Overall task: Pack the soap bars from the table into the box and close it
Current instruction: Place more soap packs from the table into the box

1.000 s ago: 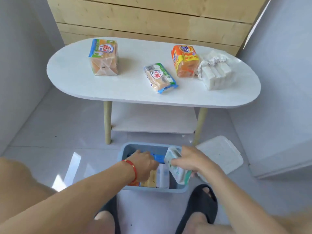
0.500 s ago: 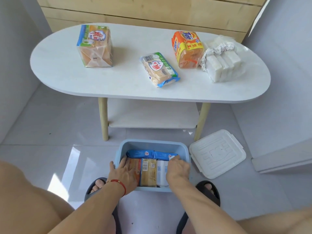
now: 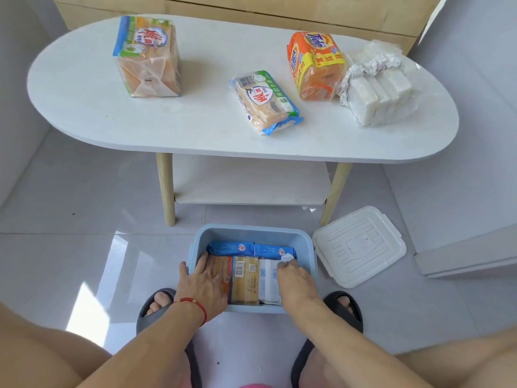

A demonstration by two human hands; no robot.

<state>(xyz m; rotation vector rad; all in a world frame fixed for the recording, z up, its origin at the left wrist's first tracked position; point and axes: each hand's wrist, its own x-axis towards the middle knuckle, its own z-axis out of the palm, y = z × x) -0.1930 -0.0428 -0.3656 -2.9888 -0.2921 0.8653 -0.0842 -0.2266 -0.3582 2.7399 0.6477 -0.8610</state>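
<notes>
Soap bars (image 3: 245, 278) in box (image 3: 253, 233), under both hands' fingers (image 3: 205, 266)

A white oval table (image 3: 84, 102) with pale wooden legs (image 3: 165, 189) stands on glossy grey tiles (image 3: 70, 208).

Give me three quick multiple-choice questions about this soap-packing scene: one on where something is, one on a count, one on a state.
1. Where is the white lid?
A. on the box
B. on the floor right of the box
C. on the table

2. How many soap packs lie on the table?
A. two
B. four
C. six

3. What state is the blue box in?
A. open, with soap inside
B. closed
C. tipped over

Answers: 1 B, it lies flat on the tiles beside the box. 2 B, four packs show on top. 3 A, both hands press on soap inside.
</notes>
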